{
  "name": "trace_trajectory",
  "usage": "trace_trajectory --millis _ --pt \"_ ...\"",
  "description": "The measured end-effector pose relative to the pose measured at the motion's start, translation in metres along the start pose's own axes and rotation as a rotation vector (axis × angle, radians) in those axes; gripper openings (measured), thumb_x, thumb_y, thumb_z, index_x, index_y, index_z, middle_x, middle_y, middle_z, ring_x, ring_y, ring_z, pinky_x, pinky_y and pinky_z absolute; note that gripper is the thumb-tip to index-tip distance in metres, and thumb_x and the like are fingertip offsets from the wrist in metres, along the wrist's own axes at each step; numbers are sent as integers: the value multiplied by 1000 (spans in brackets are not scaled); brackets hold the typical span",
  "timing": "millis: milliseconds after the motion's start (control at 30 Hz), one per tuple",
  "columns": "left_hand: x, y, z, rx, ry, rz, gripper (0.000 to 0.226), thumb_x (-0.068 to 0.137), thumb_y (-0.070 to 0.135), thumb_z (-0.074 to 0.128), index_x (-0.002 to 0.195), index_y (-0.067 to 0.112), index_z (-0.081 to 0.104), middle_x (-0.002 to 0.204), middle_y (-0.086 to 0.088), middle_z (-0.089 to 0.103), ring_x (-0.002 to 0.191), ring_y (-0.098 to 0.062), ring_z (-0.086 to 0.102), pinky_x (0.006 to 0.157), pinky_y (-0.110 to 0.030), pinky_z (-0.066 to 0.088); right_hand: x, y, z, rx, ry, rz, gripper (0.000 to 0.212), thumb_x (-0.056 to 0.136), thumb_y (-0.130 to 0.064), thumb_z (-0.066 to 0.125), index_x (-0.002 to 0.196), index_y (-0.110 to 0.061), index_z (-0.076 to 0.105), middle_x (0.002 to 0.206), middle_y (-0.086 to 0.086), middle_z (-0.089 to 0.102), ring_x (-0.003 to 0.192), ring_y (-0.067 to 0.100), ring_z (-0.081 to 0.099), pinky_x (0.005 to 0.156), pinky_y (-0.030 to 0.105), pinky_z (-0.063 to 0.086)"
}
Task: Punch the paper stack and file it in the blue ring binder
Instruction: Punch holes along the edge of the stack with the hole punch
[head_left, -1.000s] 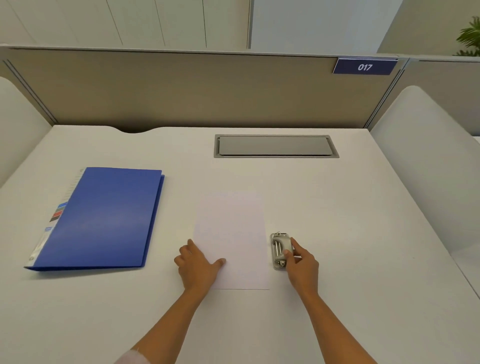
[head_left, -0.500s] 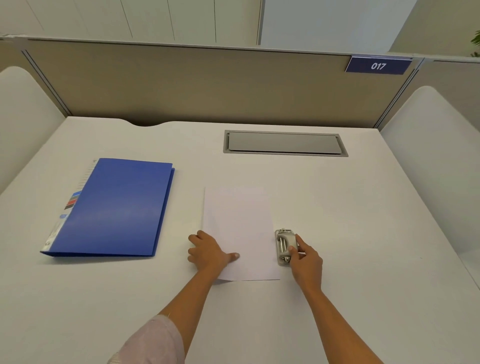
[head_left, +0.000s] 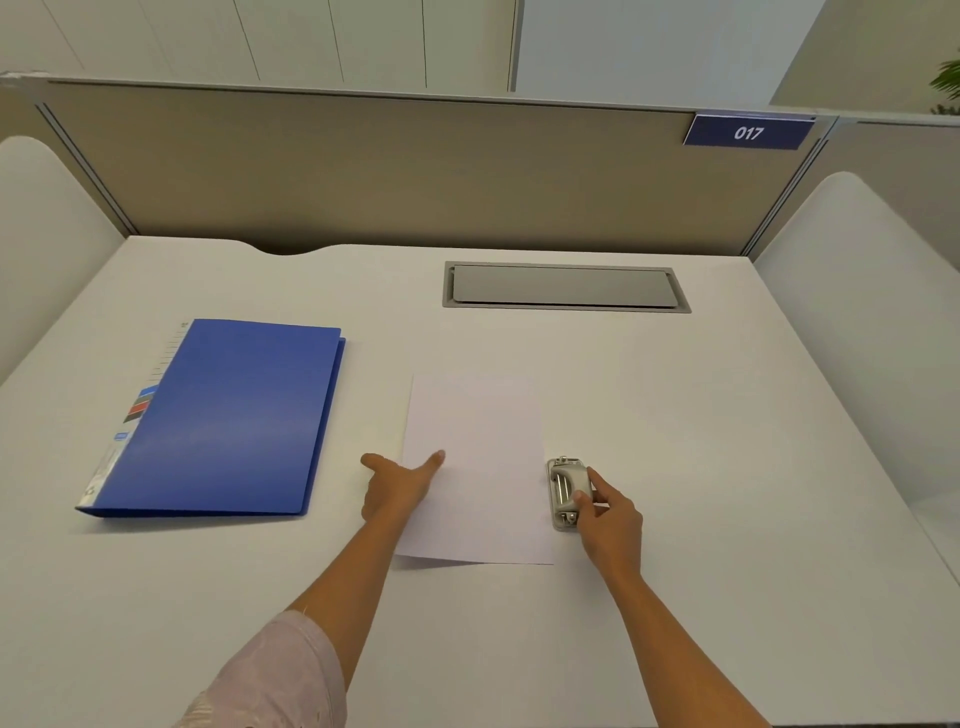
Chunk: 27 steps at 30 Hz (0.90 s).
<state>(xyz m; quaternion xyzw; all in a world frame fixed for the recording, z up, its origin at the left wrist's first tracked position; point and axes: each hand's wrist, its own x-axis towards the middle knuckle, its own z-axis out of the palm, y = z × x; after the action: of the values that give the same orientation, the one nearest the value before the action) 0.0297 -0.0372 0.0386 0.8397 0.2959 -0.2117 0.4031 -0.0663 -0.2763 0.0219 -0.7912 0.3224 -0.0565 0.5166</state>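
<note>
As your right hand (head_left: 610, 525) grips the hole punch (head_left: 566, 486) beside the paper stack (head_left: 483, 441) on the worktop (head_left: 727, 467), your left hand (head_left: 397, 488) pinches the stack's left edge; punching seems in hand, so keep the sheets aligned.

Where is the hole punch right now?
In the head view, the hole punch sits on the desk right of centre, beside the paper stack's right edge, gripped by the right hand.

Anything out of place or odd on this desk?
Only the paper stack: its near left corner is raised off the desk, shadow beneath, where the left hand holds its edge. Nothing spilled or damaged.
</note>
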Motion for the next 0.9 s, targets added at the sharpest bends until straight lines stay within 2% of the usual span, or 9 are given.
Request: trace_trajectory --millis 133,200,367,433,533,700,800,867,900 --pt "13 7 -7 27 -26 47 80 80 65 57 132 5 41 127 -13 56 108 -33 57 88 -41 48 0 -4 -3 16 7 5 35 88 -15 62 122 -25 62 96 0 64 81 15 61 71 28 48" --pt "20 6 -7 37 -91 123 72 84 61 55 129 5 50 127 -12 58 109 -32 58 90 -40 49 1 -7 -5 5 0 1 32 88 -14 62 118 -26 63 96 1 64 79 13 60 67 26 47" --pt "19 -2 -7 -7 -81 268 58 89 51 56 127 7 56 124 -11 63 106 -31 61 91 -41 50 4 -11 -7 -4 -30 24 28 86 -15 63 113 -25 63 92 0 66 76 9 61 65 25 46" --pt "13 -6 -8 -96 -79 313 49 90 46 57 118 6 62 115 -12 66 96 -28 62 84 -37 51 7 -11 -9 -10 -42 37 28 85 -15 63 112 -24 64 94 2 68 80 15 64 69 28 48" --pt "4 -12 -15 -231 -111 358 34 91 40 59 106 10 64 101 -8 68 89 -26 63 76 -32 49 9 -15 -12 -26 -84 53 31 84 -12 63 114 -21 62 103 6 67 87 20 64 64 24 47" --pt "-12 -9 -34 -391 -94 380 29 91 41 57 106 16 58 94 0 63 82 -18 60 75 -34 49 8 -36 1 -220 42 -228 54 84 -15 61 134 -23 44 129 -3 43 122 20 34 92 25 34" --pt "-20 -1 -44 -479 -88 401 30 89 43 59 105 19 59 95 2 64 84 -18 61 69 -29 48 4 -69 12 29 -94 -200 70 84 -30 69 143 -25 31 128 -10 42 118 8 37 91 17 34" --pt "-25 6 -50 -537 -103 443 25 88 42 61 102 21 61 96 1 66 86 -17 62 69 -28 51 7 -89 18 164 -260 -133 78 82 -39 71 144 -25 26 127 -11 46 114 7 45 93 22 39" --pt "-28 11 -53 -566 -107 471 20 88 40 61 100 23 63 96 1 68 86 -16 63 70 -27 52 11 -96 20 216 -329 -118 72 82 -40 70 141 -24 33 126 -10 52 113 9 52 92 24 45"
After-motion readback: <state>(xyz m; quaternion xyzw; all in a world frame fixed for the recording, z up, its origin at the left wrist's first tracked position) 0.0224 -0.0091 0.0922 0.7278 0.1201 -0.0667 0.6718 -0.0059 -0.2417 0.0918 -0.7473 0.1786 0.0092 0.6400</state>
